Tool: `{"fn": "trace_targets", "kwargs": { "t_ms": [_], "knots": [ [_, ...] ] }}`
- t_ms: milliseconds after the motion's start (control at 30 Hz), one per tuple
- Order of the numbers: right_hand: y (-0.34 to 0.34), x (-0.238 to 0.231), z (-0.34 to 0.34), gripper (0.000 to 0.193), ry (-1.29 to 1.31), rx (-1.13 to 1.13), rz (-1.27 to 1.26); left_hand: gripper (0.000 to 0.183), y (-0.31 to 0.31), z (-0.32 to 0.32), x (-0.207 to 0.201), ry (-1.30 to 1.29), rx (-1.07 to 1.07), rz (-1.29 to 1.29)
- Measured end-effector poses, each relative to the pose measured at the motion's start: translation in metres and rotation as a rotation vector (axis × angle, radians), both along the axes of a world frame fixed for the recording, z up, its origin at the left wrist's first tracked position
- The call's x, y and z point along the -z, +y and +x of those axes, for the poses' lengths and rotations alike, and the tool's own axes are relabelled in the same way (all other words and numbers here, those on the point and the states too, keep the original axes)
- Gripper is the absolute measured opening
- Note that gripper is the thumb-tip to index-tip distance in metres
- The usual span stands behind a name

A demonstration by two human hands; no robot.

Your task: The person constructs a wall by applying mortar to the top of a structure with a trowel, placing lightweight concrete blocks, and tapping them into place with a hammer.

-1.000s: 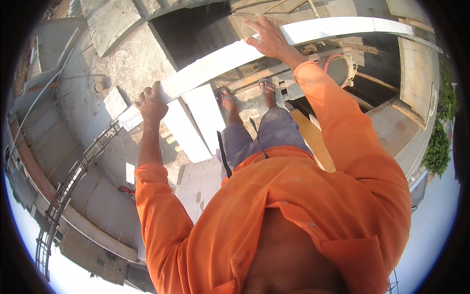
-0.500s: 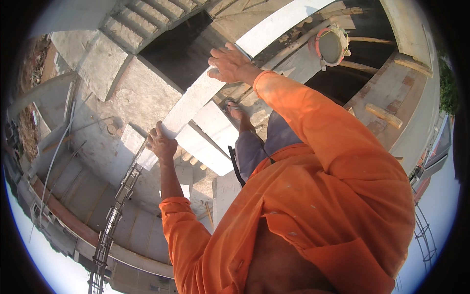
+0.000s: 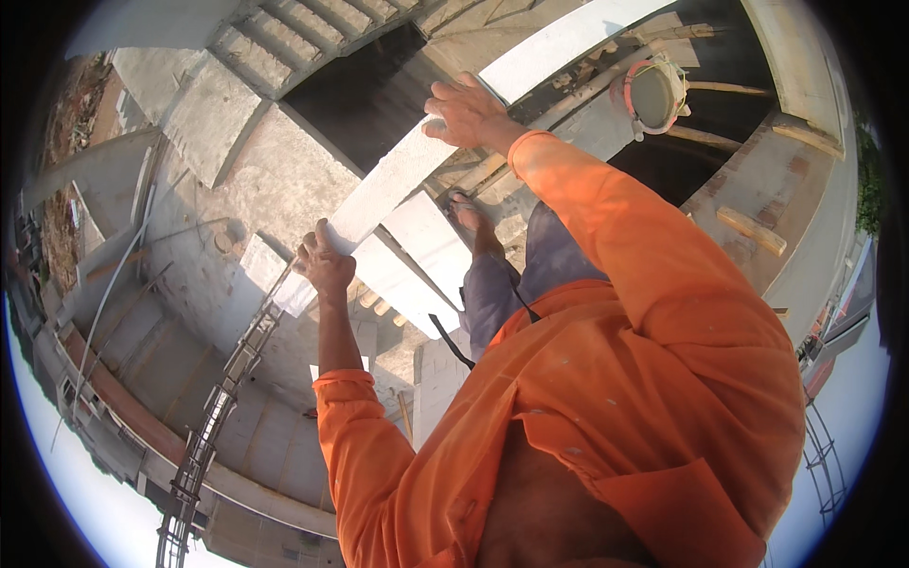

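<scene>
A long white block (image 3: 390, 186), apparently lightweight concrete, lies slantwise between my two hands. My left hand (image 3: 325, 262) is closed around its nearer left end, fingers bent over the edge. At the far end my right hand (image 3: 466, 112) grips it, beside the near end of a white row of blockwork (image 3: 568, 43) that continues the same line. Just below the held block are more white slabs (image 3: 402, 284), close to my sandalled foot (image 3: 464, 210). The block's underside and the hidden fingertips cannot be seen.
A bucket of grey mix (image 3: 653, 97) stands to the right, near dark openings crossed by wooden poles (image 3: 701, 135). Concrete stairs (image 3: 294, 38) rise at the far left. A steel rebar cage (image 3: 222, 398) runs along the left. A short timber (image 3: 751, 230) lies at right.
The whole view has shifted slightly, mostly rightward in the picture. Both hands keep their hold on the block, which shows little movement against its surroundings.
</scene>
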State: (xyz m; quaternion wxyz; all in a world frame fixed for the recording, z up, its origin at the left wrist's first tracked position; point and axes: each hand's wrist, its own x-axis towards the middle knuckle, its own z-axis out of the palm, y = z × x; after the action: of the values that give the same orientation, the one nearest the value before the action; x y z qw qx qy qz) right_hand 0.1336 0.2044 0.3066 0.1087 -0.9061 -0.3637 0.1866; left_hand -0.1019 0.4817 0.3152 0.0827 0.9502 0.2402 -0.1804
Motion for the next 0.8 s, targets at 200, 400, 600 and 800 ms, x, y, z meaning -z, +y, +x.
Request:
{"fn": "trace_targets", "kwargs": {
  "t_ms": [200,400,600,800],
  "knots": [
    [-0.017,-0.005,-0.002,0.049,-0.094,0.019,0.046,0.076,-0.014,0.020,-0.013,0.096,0.022,0.028],
    [-0.063,-0.076,-0.063,0.049,0.169,0.150,0.266,0.082,-0.007,0.003,-0.006,0.117,0.007,0.010],
    [-0.281,-0.073,-0.165,0.039,0.036,0.832,0.306,0.118,-0.032,0.021,-0.037,0.466,0.098,0.200],
    [-0.535,-0.094,-0.276,0.074,-0.268,2.226,1.693,0.076,-0.044,0.035,-0.014,0.088,-0.043,0.312]
  ]
}}
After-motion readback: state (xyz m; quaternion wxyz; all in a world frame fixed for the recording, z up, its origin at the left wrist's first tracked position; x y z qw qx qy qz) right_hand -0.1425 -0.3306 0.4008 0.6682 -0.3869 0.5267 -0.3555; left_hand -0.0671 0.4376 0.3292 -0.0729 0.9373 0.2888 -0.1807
